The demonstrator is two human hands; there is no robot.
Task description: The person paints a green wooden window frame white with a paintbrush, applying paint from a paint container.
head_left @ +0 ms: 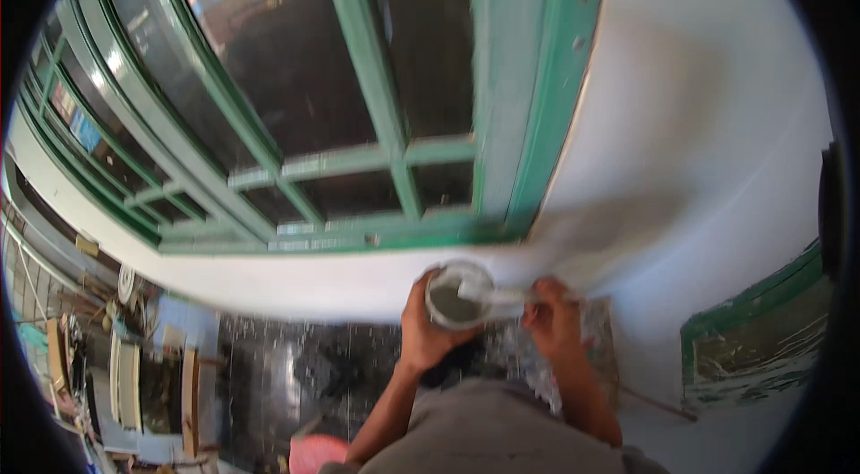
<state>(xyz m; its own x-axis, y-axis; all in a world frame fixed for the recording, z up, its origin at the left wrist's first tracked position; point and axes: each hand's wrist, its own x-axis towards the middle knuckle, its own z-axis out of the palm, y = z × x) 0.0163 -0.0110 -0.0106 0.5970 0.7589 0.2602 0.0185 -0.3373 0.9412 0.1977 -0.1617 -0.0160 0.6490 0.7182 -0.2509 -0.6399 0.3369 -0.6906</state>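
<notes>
My left hand (422, 341) is wrapped around a small round pot (458, 324), held in front of my body below the window. Grey-green material (449, 301) shows inside it. Between the fingers of my right hand (555, 323) is a pale, flat paintbrush-like tool (504, 295); blur hides its exact kind. Its left end reaches over the rim into the pot. Just above both hands is the bottom rail of a green-painted wooden window frame (403, 235) with glass panes, set in a white wall (672, 118).
Dark, glossy floor tiles (265, 373) lie below, with a pink object (316, 452) near my left elbow. Wooden furniture (191, 400) and clutter stand at the left. A speckled sheet (598, 333) is on the floor behind my right hand. A green-edged panel (759, 339) is at the right.
</notes>
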